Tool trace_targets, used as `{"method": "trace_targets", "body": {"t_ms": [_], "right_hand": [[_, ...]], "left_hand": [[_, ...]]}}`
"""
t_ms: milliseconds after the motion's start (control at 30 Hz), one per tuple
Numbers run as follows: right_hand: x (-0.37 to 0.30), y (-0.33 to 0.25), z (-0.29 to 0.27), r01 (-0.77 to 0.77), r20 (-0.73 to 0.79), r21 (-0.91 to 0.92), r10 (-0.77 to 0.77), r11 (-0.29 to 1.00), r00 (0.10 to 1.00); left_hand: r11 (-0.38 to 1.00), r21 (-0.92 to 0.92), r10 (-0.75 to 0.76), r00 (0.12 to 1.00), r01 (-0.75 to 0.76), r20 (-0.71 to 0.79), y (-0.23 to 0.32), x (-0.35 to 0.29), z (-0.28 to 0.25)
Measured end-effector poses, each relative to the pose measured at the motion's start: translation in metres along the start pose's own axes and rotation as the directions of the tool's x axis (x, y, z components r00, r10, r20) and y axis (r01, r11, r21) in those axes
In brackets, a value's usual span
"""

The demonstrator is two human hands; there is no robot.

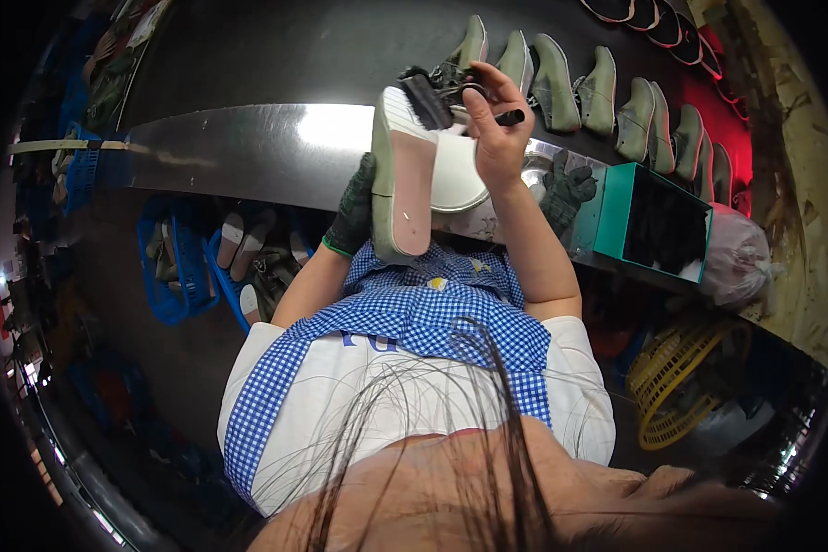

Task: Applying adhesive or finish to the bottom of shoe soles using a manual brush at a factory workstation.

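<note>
My left hand (354, 207), in a dark glove with a green cuff, grips a green shoe (384, 198) from its left side. The shoe stands tilted with its pinkish underside (411, 198) facing right and a white ribbed patch at its upper end. In my bare right hand (499, 124) is a black brush (425, 99), its dark handle end poking out past the palm. The brush head meets the white patch, or hovers just over it; I cannot tell which. Below the right hand sits a white round dish (458, 179), partly hidden by the shoe.
Several green shoes (552, 83) line the dark belt (276, 55) beyond the metal ledge (239, 152). A dark glove (566, 189) lies beside a teal box (614, 212) with black contents. A plastic bag (743, 253) and yellow basket (658, 396) are right; blue crates (170, 299) with shoes stand left.
</note>
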State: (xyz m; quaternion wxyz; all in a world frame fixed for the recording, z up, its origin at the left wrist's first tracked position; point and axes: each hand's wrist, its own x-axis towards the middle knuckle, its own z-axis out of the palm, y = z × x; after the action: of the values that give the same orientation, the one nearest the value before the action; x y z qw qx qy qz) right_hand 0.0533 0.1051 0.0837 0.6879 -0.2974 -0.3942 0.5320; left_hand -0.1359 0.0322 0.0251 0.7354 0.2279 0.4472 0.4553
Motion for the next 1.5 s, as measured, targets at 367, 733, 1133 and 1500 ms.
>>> {"method": "trace_targets", "body": {"t_ms": [367, 733, 1133, 1500], "right_hand": [[-0.037, 0.035, -0.057, 0.265, 0.303, -0.909, 0.076, 0.321, 0.950], [-0.014, -0.016, -0.020, 0.237, 0.275, -0.752, -0.034, 0.616, 0.961], [0.003, -0.006, -0.027, 0.168, 0.292, -0.621, 0.027, 0.766, 0.956], [0.050, 0.031, -0.026, -0.236, -0.093, -0.316, 0.218, 0.919, 0.972]], "left_hand": [[0.990, -0.144, -0.016, 0.999, 0.008, -0.052, 0.003, 0.009, -0.045], [0.999, 0.026, -0.042, 0.999, 0.041, 0.017, -0.001, 0.012, -0.042], [0.995, 0.047, -0.092, 0.992, 0.088, 0.091, 0.006, 0.013, -0.032], [0.953, 0.298, -0.051, 0.933, -0.062, 0.356, 0.002, 0.036, -0.054]]}}
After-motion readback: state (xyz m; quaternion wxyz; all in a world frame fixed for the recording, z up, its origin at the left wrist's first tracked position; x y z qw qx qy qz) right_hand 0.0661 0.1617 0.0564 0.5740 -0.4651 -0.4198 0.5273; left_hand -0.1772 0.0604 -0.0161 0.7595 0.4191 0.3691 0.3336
